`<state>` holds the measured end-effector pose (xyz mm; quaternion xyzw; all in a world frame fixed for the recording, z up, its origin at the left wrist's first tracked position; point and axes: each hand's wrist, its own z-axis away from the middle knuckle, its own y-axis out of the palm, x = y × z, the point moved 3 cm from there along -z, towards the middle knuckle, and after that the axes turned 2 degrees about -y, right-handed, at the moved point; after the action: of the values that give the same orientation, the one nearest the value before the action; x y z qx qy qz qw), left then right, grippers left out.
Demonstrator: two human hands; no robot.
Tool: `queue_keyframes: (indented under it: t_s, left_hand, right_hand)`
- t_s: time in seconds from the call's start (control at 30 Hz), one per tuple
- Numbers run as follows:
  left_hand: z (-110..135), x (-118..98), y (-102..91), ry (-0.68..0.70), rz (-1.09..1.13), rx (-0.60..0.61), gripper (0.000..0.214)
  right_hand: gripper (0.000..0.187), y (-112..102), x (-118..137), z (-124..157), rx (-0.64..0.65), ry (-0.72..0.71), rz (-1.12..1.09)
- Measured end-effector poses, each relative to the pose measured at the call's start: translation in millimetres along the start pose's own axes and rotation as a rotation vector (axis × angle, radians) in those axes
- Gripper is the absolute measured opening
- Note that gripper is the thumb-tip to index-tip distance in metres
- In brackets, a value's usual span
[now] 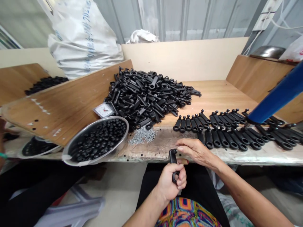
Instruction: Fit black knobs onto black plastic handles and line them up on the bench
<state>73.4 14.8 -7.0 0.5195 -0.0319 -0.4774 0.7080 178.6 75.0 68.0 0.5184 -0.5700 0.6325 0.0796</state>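
Slippage is the main risk here, as I judge it. Your left hand [171,183] is closed in a fist round the lower end of one black handle [173,156] and holds it upright over your lap, just off the front edge of the bench [153,152]. Nothing lies under the handle to catch it, so a loose grip would send it to your lap or the floor.

Your right hand [196,151] is half curled, with its fingertips touching the handle's upper end. I cannot tell whether they pinch anything small there. If they do, a small part could drop the same way.

Mind your right wrist. It sits just beside the front of the rows [227,132] of laid-out handles, and a sideways sweep could knock them askew. The screws [142,135] lie loose near the bench edge, within reach of a careless brush. The bowl [118,147] of knobs [99,138] seems to overhang that edge, so a bump could tip it.

The handle itself is matte black and slim. It has a hooked, rounded head at the top and what looks like a ring at the lower end, mostly hidden in your fist. It matches those in the pile [146,97] behind.
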Motion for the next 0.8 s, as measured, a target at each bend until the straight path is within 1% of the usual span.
queue_keyframes:
  t_s: [0.1, 0.2, 0.27, 0.33, 0.4, 0.47, 0.53, 0.6, 0.7, 0.8]
  left_hand:
    - [-5.4, 5.2, 3.2, -0.065, 0.003, 0.035, 0.030]
    - [-11.1, 10.9, 5.8, -0.085, -0.002, 0.051, 0.031]
    - [-12.9, 13.3, 7.5, -0.081, -0.003, 0.081, 0.033]
    - [-12.7, 13.4, 8.6, -0.062, 0.015, 0.152, 0.040]
    - [-11.4, 12.2, 7.1, -0.041, 0.034, 0.222, 0.041]
    - [-10.0, 10.8, 2.4, -0.035, 0.036, 0.250, 0.040]
    - [-8.8, 9.5, -4.0, -0.039, 0.026, 0.243, 0.040]
    - [-7.5, 7.9, -9.8, -0.042, 0.015, 0.222, 0.039]
    - [-5.5, 5.1, -16.6, -0.047, -0.007, 0.184, 0.036]
    - [-5.3, 5.1, -22.6, -0.049, -0.019, 0.148, 0.032]
  right_hand:
    - [0.027, 0.0, 2.8, 4.5, 0.087, -0.029, 0.178]
    - [0.021, 1.7, 2.1, 7.3, 0.136, -0.041, 0.375]
    - [0.017, -1.8, -2.3, 7.3, 0.148, -0.022, 0.464]
    - [0.017, -11.5, -8.6, 5.6, 0.145, 0.012, 0.544]
    - [0.018, -25.9, -15.2, 1.6, 0.129, 0.060, 0.637]
    - [0.019, -40.5, -21.6, -4.5, 0.126, 0.123, 0.762]
    - [0.018, -51.1, -27.6, -11.6, 0.141, 0.186, 0.878]
    - [0.015, -55.9, -33.4, -18.4, 0.151, 0.239, 0.950]
    - [0.012, -54.2, -42.1, -25.7, 0.170, 0.281, 0.997]
    - [0.011, -49.1, -48.1, -28.6, 0.194, 0.294, 1.028]
